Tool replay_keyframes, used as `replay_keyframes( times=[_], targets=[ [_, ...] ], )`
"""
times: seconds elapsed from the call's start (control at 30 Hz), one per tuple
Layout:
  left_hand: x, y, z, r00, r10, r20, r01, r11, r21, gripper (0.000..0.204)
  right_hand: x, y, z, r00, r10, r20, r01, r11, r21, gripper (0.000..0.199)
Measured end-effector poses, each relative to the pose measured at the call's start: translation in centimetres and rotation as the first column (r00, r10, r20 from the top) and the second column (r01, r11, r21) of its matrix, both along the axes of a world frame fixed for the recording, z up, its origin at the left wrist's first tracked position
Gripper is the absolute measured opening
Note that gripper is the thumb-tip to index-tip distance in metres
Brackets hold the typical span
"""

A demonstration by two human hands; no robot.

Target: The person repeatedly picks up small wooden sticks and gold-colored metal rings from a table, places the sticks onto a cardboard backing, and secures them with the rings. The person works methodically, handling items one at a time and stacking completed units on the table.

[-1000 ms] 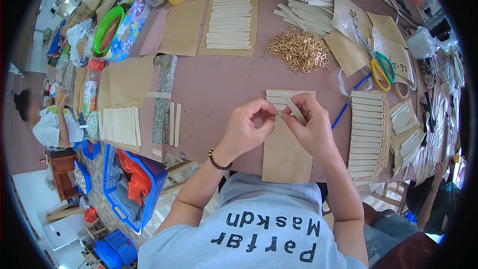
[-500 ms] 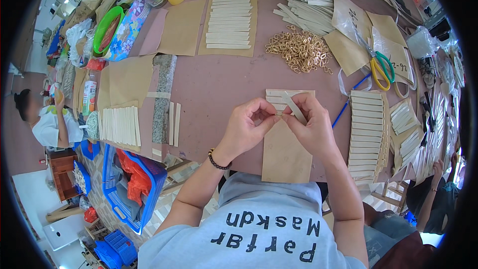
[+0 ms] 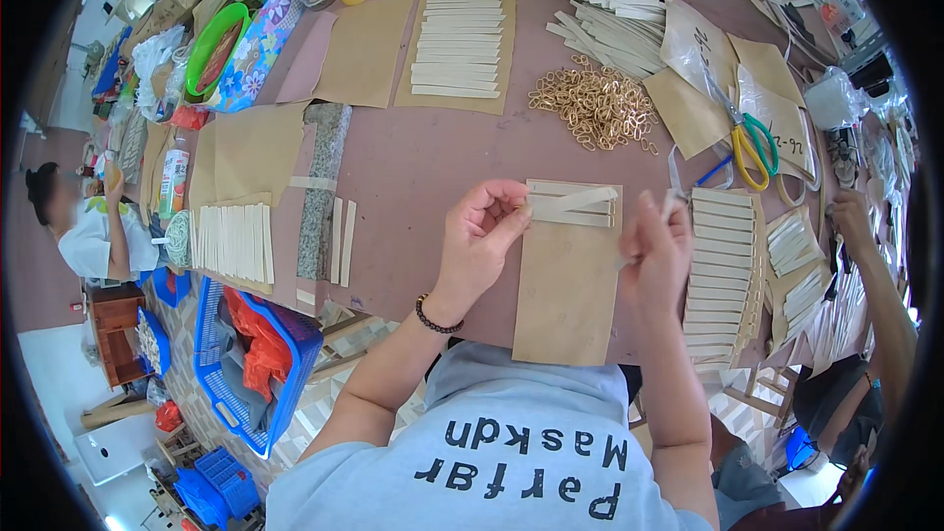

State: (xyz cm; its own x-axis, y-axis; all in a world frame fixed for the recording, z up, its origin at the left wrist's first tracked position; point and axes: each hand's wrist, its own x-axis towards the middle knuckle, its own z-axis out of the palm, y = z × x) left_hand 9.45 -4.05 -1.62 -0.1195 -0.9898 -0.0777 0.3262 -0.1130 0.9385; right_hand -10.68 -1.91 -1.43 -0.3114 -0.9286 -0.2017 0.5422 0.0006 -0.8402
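The right hand (image 3: 657,251) was badly blurred, so whether its fingers held anything could not be told; the lower part of a blue pen (image 3: 714,169) was hidden behind it. The fingertips of the left hand (image 3: 482,236) covered the left end of a pale strip (image 3: 575,205). Pieces in the pile of gold metal loops (image 3: 595,103) partly hid one another. The lower edge cut off the pale blue T-shirt (image 3: 472,433), and the dark rim cropped a co-worker's arm (image 3: 888,295).

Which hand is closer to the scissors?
Right. In the picture, the right hand is down and left of the scissors; the left hand is farther left, by the brown card.
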Motion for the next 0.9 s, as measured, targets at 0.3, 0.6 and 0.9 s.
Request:
replay_keyframes(
  times=[0.3, 0.6, 0.9],
  targets=[
    [-1.1, 1.7, -0.8, 0.988, -0.001, 0.154, -0.004, 1.000, 0.031, 0.014, 3.6, 0.8, 0.2, 0.982, 0.187, 0.002, -0.186, 0.978, 0.094, 0.007],
    [-1.8, 1.0, 0.2, 0.993, -0.059, 0.104, 0.050, 0.994, 0.094, 0.015, 3.7, 0.9, 1.1, 0.873, 0.081, -0.480, -0.225, 0.942, -0.250, 0.014],
    [-1.7, 3.0, -0.9, 0.963, -0.230, 0.139, 0.215, 0.970, 0.111, 0.018, 3.6, 0.6, 1.9, 0.964, 0.222, -0.143, -0.228, 0.974, -0.021, 0.013]
  ],
)
